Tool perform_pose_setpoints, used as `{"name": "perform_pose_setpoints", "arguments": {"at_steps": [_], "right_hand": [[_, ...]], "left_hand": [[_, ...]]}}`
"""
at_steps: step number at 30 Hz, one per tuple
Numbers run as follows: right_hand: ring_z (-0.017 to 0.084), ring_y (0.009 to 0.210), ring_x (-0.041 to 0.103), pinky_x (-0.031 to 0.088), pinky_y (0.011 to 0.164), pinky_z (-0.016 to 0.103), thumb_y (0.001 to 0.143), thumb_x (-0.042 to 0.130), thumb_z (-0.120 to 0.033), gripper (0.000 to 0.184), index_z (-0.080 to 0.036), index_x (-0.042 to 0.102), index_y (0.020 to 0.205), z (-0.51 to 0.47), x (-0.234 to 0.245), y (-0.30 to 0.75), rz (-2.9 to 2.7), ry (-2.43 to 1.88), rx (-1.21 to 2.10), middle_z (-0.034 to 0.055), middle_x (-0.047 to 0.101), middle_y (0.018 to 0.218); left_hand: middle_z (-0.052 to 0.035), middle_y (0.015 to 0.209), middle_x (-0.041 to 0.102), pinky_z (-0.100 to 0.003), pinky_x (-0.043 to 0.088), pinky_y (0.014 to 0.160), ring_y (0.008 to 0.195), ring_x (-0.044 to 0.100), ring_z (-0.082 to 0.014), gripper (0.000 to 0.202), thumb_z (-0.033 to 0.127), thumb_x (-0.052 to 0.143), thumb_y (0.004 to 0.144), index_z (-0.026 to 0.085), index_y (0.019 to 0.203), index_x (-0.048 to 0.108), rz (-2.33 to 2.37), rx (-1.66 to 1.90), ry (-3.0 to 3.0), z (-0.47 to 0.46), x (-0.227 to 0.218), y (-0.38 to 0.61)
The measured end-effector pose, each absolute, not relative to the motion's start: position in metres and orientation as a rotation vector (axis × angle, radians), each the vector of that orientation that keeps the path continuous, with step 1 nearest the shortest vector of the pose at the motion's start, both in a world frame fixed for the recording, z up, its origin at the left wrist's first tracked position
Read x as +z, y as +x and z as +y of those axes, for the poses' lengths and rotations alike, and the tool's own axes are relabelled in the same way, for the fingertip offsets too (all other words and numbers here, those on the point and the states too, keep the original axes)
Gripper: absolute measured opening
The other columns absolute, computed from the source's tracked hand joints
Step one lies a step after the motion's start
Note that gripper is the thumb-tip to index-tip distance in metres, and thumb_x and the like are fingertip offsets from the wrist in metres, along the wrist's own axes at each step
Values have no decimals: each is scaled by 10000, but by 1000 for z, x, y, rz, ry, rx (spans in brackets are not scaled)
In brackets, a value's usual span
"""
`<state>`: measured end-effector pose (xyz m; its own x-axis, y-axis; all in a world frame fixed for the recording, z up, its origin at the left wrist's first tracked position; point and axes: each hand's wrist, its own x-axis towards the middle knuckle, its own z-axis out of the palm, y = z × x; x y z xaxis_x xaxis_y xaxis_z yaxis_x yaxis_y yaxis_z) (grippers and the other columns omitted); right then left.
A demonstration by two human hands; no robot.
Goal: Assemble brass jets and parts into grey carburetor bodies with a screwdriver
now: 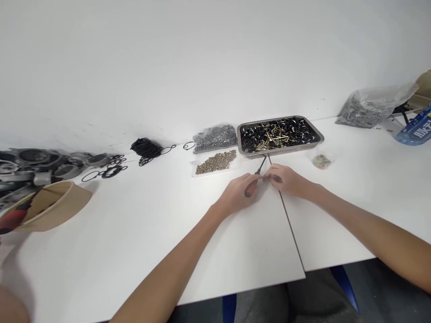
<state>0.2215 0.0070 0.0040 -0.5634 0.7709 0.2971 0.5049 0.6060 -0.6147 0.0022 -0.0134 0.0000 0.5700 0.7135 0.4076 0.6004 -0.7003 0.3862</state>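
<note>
- The left hand [239, 194] is curled around the red handle of a screwdriver [251, 188], its dark shaft pointing away from the person, toward the front edge of the metal tray.
- The right hand [286, 180] is just beside the left, fingers drawn in narrow around a small dark part [276, 178]; the part is mostly hidden, so its exact form cannot be told.
- Both hands are low over the white surface [141, 242], close to the seam [292, 228] between its two panels.
- The metal tray [281, 154], just beyond the hands, holds a heap of black ring-like pieces mixed with gold-coloured screws [276, 140].
- Left of it, a shallow white tray [195, 174] carries small brass-coloured pieces [217, 161]; directly behind stands a clear bag of small grey parts [215, 137].
- Farther left are a bundle of black O-rings [146, 148], loose black rings [113, 171] and a pile of grey ring-shaped housings [67, 170].
- A tan container [65, 207] is near them, overlapped in view by a red-and-black tool handle [14, 219].
- To the right are a small see-through packet [321, 162], a larger bag of grey pieces [362, 108] against the wall [215, 58], and blue lettered packaging [414, 130].
</note>
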Motion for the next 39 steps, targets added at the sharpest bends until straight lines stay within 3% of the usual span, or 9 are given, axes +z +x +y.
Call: {"name": "perform_pose_setpoints", "arguments": {"at_steps": [8,14,21,39], "right_hand": [[124,732,573,465,695,281,792,461,-43,282,-186,666,922,7,3,222,-2290,-1007,637,39,630,922],[118,706,559,459,702,287,783,462,-38,279,-183,660,916,7,4,222,-2288,-1007,635,37,630,914],[146,800,596,474,731,298,795,460,-51,268,-188,659,911,8,2,222,-2290,-998,616,42,634,918],[113,687,548,454,686,279,783,455,-36,282,-183,654,917,7,4,222,-2297,-1011,624,34,625,916]], "left_hand": [[-26,762,617,-223,455,576,596,526,-94,301,201,506,845,182,1127,610,1074,845,2592,-15,1,1],[-43,826,636,-227,467,590,630,554,-102,344,166,494,838,198,1163,600,1100,772,2616,-13,1,2],[-35,793,628,-225,466,582,607,536,-94,329,186,495,844,189,1154,604,1080,804,2607,-14,0,1],[-40,795,630,-227,467,582,615,544,-101,335,166,501,832,184,1149,609,1085,814,2611,-13,-1,1]]}}
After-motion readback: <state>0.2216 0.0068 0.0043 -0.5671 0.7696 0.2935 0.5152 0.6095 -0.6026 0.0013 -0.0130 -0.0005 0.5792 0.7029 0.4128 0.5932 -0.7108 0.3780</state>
